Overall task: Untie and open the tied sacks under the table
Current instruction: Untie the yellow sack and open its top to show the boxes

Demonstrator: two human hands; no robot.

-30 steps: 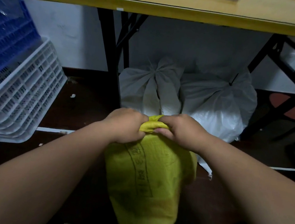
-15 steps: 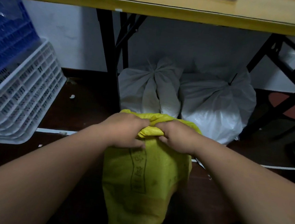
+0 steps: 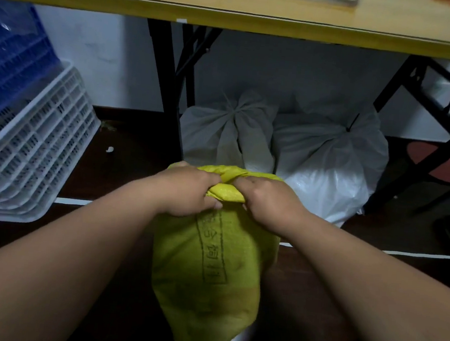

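Yellow sack (image 3: pixel 210 267): woven plastic, printed with a framed column of dark characters down its front; stands on the dark floor in front of the table (image 3: pixel 232 13), between the person's forearms. Its neck is bunched into a thick roll at the top. Left hand (image 3: pixel 186 191): fingers curled tight round the left side of the roll. Right hand (image 3: pixel 267 201): fingers curled round the right side, knuckles nearly meeting the left hand's. Grey sack (image 3: pixel 230 132) and white sack (image 3: pixel 328 163): under the table behind, side by side, both gathered and tied shut. White crates (image 3: pixel 30 148): stacked at left, blue crates (image 3: pixel 8 53) above.
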